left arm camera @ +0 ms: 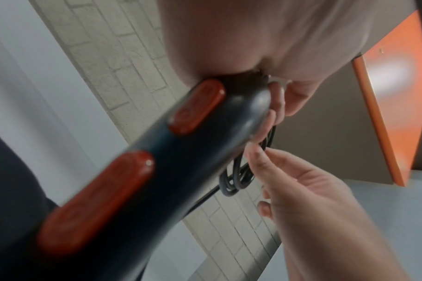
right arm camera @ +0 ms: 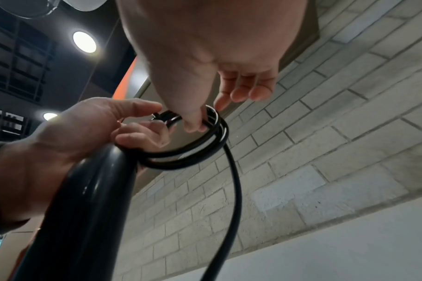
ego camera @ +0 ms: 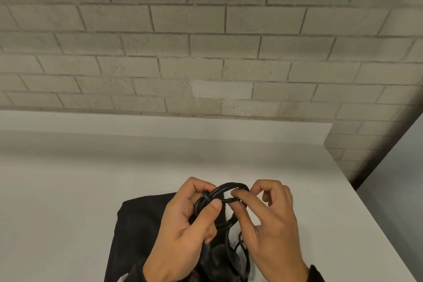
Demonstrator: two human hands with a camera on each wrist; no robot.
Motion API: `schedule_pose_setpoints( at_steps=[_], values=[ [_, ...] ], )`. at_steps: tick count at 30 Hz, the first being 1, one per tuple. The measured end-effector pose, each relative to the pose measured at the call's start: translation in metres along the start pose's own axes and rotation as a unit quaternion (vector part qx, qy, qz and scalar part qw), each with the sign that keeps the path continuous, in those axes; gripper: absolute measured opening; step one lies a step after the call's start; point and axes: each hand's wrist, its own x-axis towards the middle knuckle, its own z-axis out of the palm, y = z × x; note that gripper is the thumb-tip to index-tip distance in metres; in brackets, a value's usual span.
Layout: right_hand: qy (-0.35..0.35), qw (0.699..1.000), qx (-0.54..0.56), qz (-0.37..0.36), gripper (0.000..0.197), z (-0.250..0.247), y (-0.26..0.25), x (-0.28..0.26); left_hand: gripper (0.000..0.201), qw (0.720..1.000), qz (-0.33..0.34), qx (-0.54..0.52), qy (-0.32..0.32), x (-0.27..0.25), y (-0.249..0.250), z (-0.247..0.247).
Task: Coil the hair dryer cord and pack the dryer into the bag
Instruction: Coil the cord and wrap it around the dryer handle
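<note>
Coiling under way above the table (ego camera: pixel 68 190): left hand (ego camera: pixel 183 231) clenching round the handle end of the hair dryer (left arm camera: pixel 133 171) and pinning the gathered loops of cord (ego camera: pixel 229 188) under the thumb, right hand (ego camera: pixel 272 224) pinching the far side of the same loops between thumb and forefinger, other fingers loosely curled. Dryer being held upright in mid-air, body hanging down toward the black bag (ego camera: pixel 137 224) lying flat on the table just beneath the hands, not yet packed. Loose tail of cord trailing down from the coil, so probably more turns needed. Doing this well likely meaning: keeping each new loop matching the ones already gathered, laying it flat beside them rather than crossing, holding the thumb firmly over the bundle while the right hand is feeding slack, avoiding sharp kinks where cord meets handle. Working over a plain pale, matte tabletop butting against a wall (ego camera: pixel 206 41) of light grey brick; orange panel (left arm camera: pixel 385 95) showing overhead in the left wrist view, round ceiling lights (right arm camera: pixel 84 41) glowing in the right wrist view
</note>
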Motion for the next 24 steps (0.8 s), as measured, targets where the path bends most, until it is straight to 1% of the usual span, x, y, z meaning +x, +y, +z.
schedule_pose_setpoints(
  at_steps=[2, 3, 4, 6, 7, 8, 9, 10, 12, 13, 14, 15, 16, 17, 18, 19, 20, 21, 22, 23, 24],
  values=[
    [-0.042, 0.997, 0.030, 0.054, 0.018, -0.005, -0.008, 0.003, 0.018, 0.999, 0.010, 0.030, 0.012, 0.004, 0.004, 0.001],
    [-0.072, 0.990, 0.066, 0.097, 0.016, -0.010, -0.014, 0.006, 0.017, 0.998, 0.023, 0.055, 0.018, 0.007, 0.007, 0.000],
    [-0.114, 0.977, 0.112, 0.141, 0.018, -0.016, -0.019, 0.011, 0.016, 0.995, 0.040, 0.093, 0.023, 0.011, 0.008, -0.003],
    [-0.209, 0.929, 0.222, 0.210, 0.028, -0.030, -0.028, 0.023, 0.016, 0.982, 0.074, 0.173, 0.017, 0.020, 0.008, -0.007],
    [-0.239, 0.900, 0.279, 0.236, 0.033, -0.037, -0.030, 0.029, 0.017, 0.976, 0.084, 0.201, 0.011, 0.024, 0.007, -0.008],
    [-0.252, 0.872, 0.329, 0.260, 0.034, -0.042, -0.030, 0.035, 0.016, 0.971, 0.091, 0.220, 0.009, 0.028, 0.004, -0.009],
    [-0.253, 0.850, 0.369, 0.279, 0.030, -0.045, -0.028, 0.038, 0.014, 0.968, 0.094, 0.231, 0.011, 0.032, 0.001, -0.010],
    [-0.250, 0.834, 0.398, 0.289, 0.023, -0.046, -0.025, 0.038, 0.011, 0.967, 0.096, 0.235, 0.015, 0.036, -0.001, -0.011],
    [-0.241, 0.815, 0.435, 0.297, 0.012, -0.043, -0.022, 0.035, 0.008, 0.967, 0.094, 0.234, 0.028, 0.046, -0.005, -0.014],
    [-0.238, 0.800, 0.459, 0.303, 0.012, -0.042, -0.019, 0.033, 0.008, 0.967, 0.092, 0.234, 0.032, 0.050, -0.007, -0.015],
    [-0.236, 0.779, 0.491, 0.312, 0.016, -0.041, -0.016, 0.031, 0.008, 0.967, 0.091, 0.234, 0.033, 0.054, -0.007, -0.016],
    [-0.239, 0.750, 0.523, 0.327, 0.021, -0.042, -0.014, 0.030, 0.008, 0.967, 0.091, 0.235, 0.031, 0.057, -0.007, -0.016],
    [-0.249, 0.722, 0.545, 0.345, 0.025, -0.044, -0.013, 0.030, 0.007, 0.967, 0.092, 0.237, 0.025, 0.059, -0.008, -0.016],
    [-0.267, 0.706, 0.550, 0.357, 0.025, -0.046, -0.011, 0.031, 0.006, 0.965, 0.095, 0.242, 0.015, 0.059, -0.008, -0.016],
    [-0.290, 0.709, 0.536, 0.356, 0.023, -0.048, -0.008, 0.031, 0.006, 0.964, 0.097, 0.248, 0.006, 0.059, -0.008, -0.016],
    [-0.312, 0.732, 0.501, 0.340, 0.021, -0.051, -0.005, 0.030, 0.007, 0.963, 0.097, 0.250, 0.001, 0.059, -0.009, -0.016],
    [-0.326, 0.770, 0.454, 0.307, 0.022, -0.054, -0.001, 0.029, 0.007, 0.965, 0.094, 0.246, -0.001, 0.059, -0.009, -0.016],
    [-0.320, 0.810, 0.410, 0.272, 0.026, -0.056, 0.003, 0.027, 0.008, 0.967, 0.090, 0.239, -0.001, 0.060, -0.010, -0.017],
    [-0.293, 0.841, 0.384, 0.246, 0.030, -0.056, 0.008, 0.024, 0.009, 0.969, 0.087, 0.233, -0.004, 0.061, -0.010, -0.018],
    [-0.256, 0.853, 0.390, 0.231, 0.033, -0.055, 0.011, 0.021, 0.009, 0.970, 0.086, 0.229, -0.005, 0.062, -0.011, -0.019],
    [-0.211, 0.849, 0.430, 0.222, 0.035, -0.051, 0.013, 0.015, 0.010, 0.970, 0.085, 0.229, -0.004, 0.063, -0.011, -0.020]
  ],
)
